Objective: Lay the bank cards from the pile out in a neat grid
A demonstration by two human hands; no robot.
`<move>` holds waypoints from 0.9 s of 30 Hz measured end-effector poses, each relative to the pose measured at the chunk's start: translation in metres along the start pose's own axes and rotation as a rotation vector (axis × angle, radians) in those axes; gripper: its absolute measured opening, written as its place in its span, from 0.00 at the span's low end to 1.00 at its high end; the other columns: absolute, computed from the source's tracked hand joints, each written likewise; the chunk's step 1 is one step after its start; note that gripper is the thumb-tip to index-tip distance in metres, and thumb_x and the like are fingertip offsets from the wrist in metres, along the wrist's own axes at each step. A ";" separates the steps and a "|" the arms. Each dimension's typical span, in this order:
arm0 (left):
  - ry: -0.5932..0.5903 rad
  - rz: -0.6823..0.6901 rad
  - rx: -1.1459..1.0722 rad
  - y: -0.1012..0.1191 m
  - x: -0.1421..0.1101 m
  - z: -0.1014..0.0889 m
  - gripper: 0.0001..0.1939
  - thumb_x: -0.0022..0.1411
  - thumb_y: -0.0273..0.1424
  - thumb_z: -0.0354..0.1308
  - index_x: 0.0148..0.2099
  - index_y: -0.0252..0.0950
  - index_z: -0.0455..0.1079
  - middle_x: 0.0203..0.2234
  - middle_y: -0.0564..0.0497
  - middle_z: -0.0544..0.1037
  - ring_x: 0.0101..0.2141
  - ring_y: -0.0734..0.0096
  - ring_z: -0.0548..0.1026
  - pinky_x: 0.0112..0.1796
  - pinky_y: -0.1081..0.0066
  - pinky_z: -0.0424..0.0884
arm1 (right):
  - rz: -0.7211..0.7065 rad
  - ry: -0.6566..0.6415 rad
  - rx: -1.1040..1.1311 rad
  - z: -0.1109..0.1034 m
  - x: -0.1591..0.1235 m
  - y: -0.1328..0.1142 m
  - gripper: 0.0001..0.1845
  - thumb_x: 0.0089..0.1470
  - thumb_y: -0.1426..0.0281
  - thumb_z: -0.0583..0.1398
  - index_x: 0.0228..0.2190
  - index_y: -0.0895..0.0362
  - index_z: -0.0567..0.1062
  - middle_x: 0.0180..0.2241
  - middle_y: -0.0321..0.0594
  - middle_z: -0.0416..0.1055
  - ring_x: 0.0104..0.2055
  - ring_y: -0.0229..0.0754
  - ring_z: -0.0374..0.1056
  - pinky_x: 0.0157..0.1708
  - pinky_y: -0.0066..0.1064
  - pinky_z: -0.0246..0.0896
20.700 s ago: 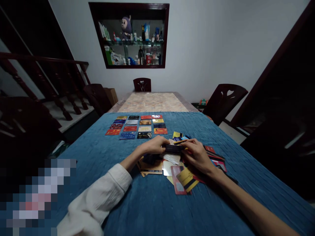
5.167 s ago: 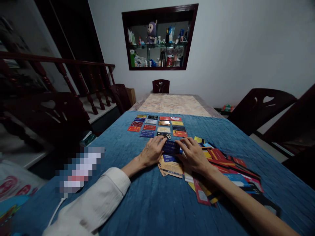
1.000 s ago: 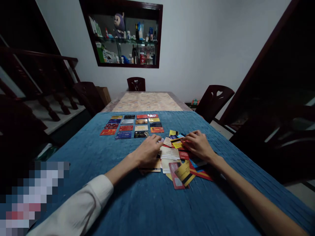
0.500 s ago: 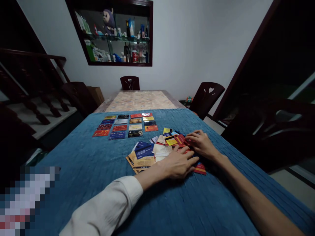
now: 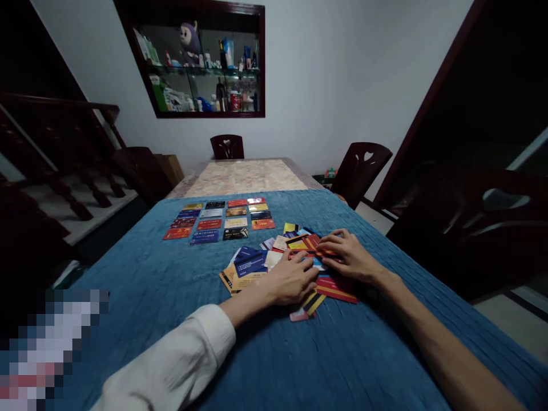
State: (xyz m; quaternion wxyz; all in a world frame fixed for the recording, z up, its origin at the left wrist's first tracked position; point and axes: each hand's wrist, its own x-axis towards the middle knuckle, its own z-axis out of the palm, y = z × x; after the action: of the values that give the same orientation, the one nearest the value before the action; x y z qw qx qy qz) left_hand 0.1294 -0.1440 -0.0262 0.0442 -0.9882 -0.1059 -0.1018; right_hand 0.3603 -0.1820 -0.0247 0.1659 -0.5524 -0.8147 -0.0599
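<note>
In the head view, the bare left hand (image 5: 293, 279), coming out of a white cloth sleeve (image 5: 184, 357), had shifted towards the left of the frame compared with half a second before. That uncovered a yellow card with a black stripe (image 5: 315, 302) and a pale red card (image 5: 298, 315) below it, and more of a broad red card with an orange stripe (image 5: 338, 289) showed. The bare right hand (image 5: 349, 257) had hardly moved.

The left hand lay palm down with loosely spread fingers over the cards; the right hand's fingers were bent over red cards, and whether they pinched one could not be told.

The loose pile of flat, rectangular cards (image 5: 274, 260) sat at the centre and right of centre, on a blue cloth (image 5: 265, 354). Its left edge showed dark blue cards (image 5: 252, 262) fanned over tan cards with black edging (image 5: 244, 283). Left of centre, glossy multicoloured cards in four columns (image 5: 234, 223) lay flat, unchanged.
</note>
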 end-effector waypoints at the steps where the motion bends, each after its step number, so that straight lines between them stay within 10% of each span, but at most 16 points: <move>1: -0.003 -0.016 0.002 -0.001 -0.001 0.000 0.15 0.71 0.38 0.45 0.51 0.36 0.67 0.50 0.41 0.72 0.55 0.52 0.65 0.51 0.52 0.62 | -0.014 -0.011 0.013 -0.002 -0.001 -0.001 0.15 0.59 0.61 0.58 0.44 0.51 0.79 0.47 0.46 0.74 0.51 0.53 0.59 0.47 0.46 0.55; 27: -0.048 -0.224 -0.013 -0.006 0.000 -0.005 0.13 0.65 0.37 0.54 0.43 0.32 0.72 0.43 0.41 0.74 0.48 0.55 0.68 0.50 0.55 0.64 | -0.041 -0.209 0.128 -0.007 -0.001 -0.014 0.23 0.54 0.58 0.62 0.50 0.53 0.76 0.47 0.48 0.71 0.50 0.54 0.59 0.49 0.50 0.56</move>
State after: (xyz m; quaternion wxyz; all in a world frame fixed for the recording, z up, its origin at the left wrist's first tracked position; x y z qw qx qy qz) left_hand 0.1276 -0.1390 -0.0207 0.0238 -0.9726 -0.2160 -0.0829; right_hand 0.3493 -0.1905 -0.0172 0.1136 -0.5273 -0.8407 0.0467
